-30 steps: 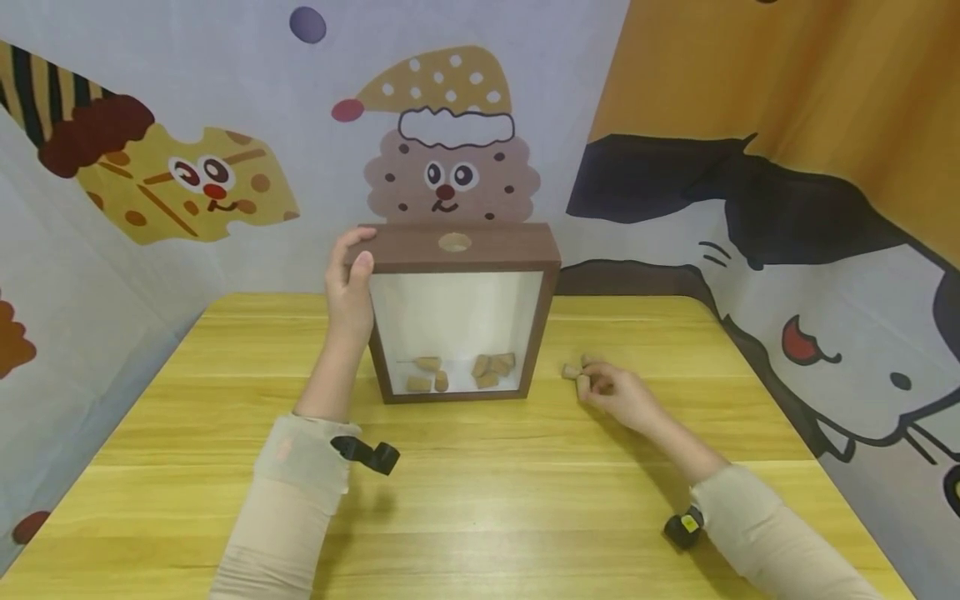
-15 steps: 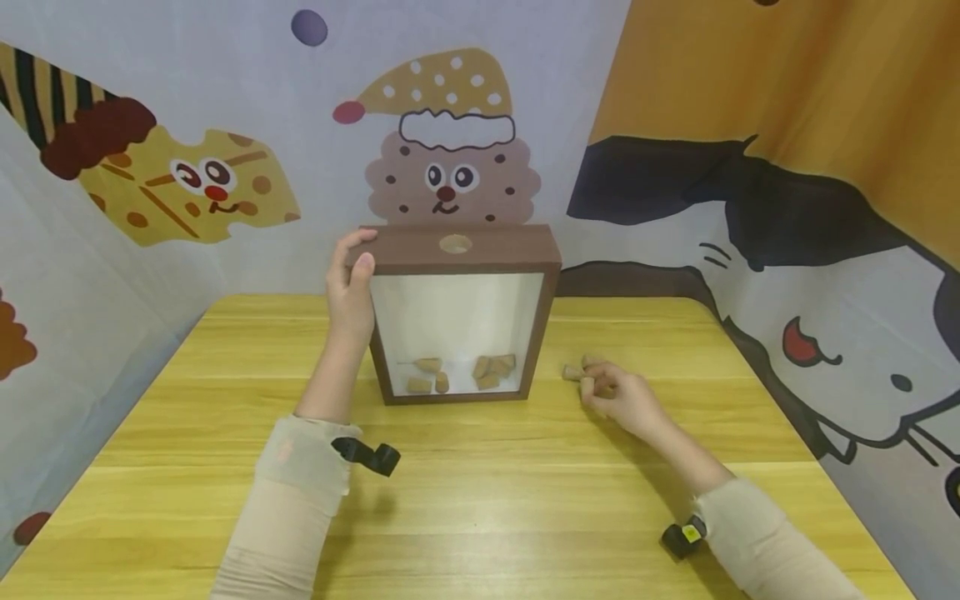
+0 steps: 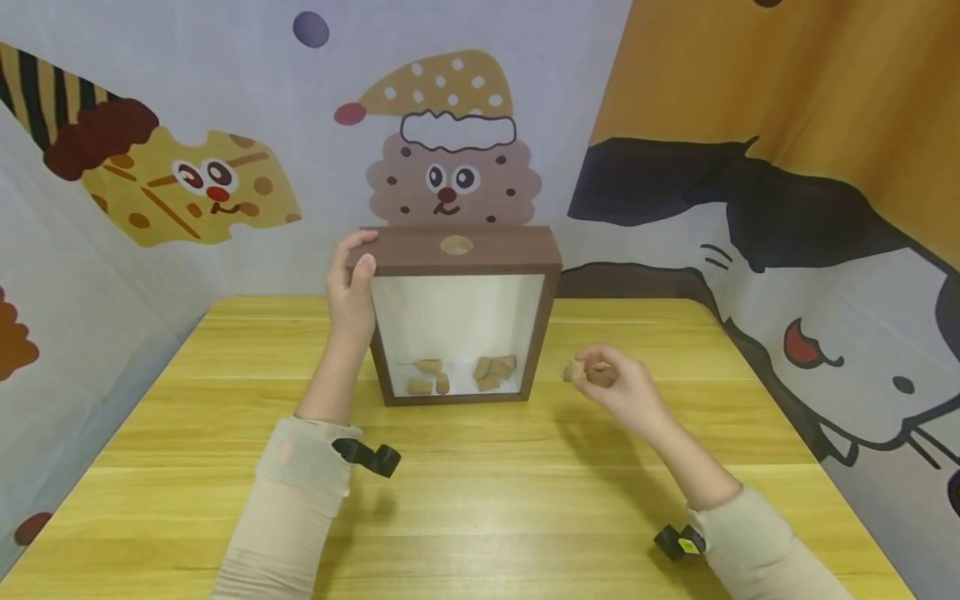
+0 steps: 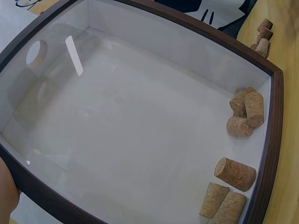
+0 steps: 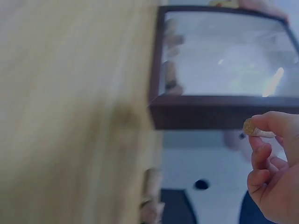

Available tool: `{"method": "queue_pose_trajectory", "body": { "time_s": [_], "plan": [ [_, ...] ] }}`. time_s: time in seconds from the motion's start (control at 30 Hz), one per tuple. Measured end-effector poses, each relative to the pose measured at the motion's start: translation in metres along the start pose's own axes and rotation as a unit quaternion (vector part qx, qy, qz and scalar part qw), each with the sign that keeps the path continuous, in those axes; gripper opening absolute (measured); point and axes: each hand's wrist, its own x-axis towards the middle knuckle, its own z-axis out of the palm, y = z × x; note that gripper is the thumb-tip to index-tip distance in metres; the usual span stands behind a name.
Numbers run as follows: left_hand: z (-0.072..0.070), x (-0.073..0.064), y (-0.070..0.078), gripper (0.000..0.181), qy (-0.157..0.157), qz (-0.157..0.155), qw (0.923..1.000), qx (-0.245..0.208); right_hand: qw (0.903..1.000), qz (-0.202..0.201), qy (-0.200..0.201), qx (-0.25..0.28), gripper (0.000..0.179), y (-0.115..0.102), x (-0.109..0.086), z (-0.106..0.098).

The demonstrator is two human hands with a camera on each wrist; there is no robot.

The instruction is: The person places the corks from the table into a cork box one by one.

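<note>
A shallow brown-framed box (image 3: 405, 247) with a clear front stands upright on the table, a round hole (image 3: 456, 245) in its top. My left hand (image 3: 351, 292) grips its upper left corner, thumb on the front. Inside, at the bottom, several corks lie in two groups, one cork (image 4: 236, 174) with two others and a pile (image 4: 254, 108) nearer the right wall. Right of the box, my right hand (image 3: 618, 390) pinches a cork (image 5: 248, 127) between thumb and index finger, above the table. The right wrist view is blurred behind the hand.
On the wooden table (image 3: 480, 500), loose corks (image 4: 262, 45) lie just right of the box; the right hand partly hides them in the head view. A cartoon-printed cloth (image 3: 262, 258) hangs behind the table.
My right hand has lifted from the loose corks with one cork pinched in its fingers and moved slightly toward the box. The left hand and box stay in place.
</note>
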Motion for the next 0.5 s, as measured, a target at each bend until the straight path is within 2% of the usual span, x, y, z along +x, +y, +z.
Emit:
{"method": "queue_pose_trajectory", "body": {
  "time_s": [0.23,0.37,0.5],
  "plan": [
    [0.001,0.000,-0.001,0.056,0.002,0.001,1.0000,-0.006,0.9988,-0.034,0.022,0.027,0.033,-0.050,0.007,-0.004],
    [0.001,0.000,-0.001,0.058,0.001,0.002,1.0000,-0.006,0.9949,-0.084,0.043,0.034,0.037,-0.080,0.015,-0.006],
    [0.001,0.000,-0.002,0.060,-0.001,0.008,0.9999,-0.011,0.9861,-0.148,0.056,0.051,0.038,-0.108,0.026,-0.009]
  ]
}}
